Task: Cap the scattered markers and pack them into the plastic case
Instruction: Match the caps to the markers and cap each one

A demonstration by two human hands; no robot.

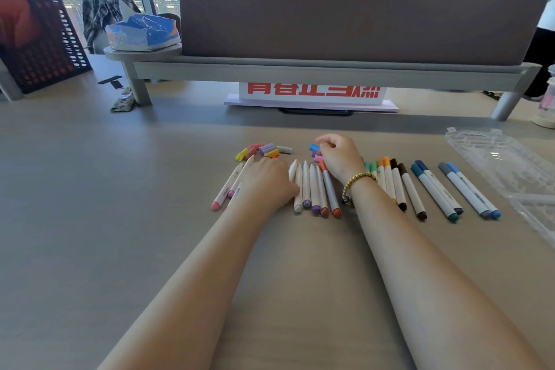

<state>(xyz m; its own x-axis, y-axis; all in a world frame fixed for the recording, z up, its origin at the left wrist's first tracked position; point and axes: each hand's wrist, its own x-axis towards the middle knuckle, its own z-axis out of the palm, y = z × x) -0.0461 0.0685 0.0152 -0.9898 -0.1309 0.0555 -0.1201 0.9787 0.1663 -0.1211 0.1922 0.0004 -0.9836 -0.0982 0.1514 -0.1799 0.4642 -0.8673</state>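
Note:
Several white-barrelled markers lie in a row on the desk. The uncapped markers (312,186) sit in the middle and at the left. Capped markers (432,189) lie to the right, in greens, oranges, browns and blues. Loose caps (267,151) form a small pile behind the row. My left hand (267,180) rests palm down on the markers at the left, fingers reaching toward the caps. My right hand (339,156) hovers over a blue cap (314,147) and pink caps, fingers curled; whether it holds one is hidden. The clear plastic case (510,165) lies open at the right.
A grey desk divider (360,12) on a raised shelf runs along the back. A tissue box (144,31) sits on the shelf's left end, a dark mesh basket (45,39) at far left. A red-and-white sign (312,91) stands under the shelf.

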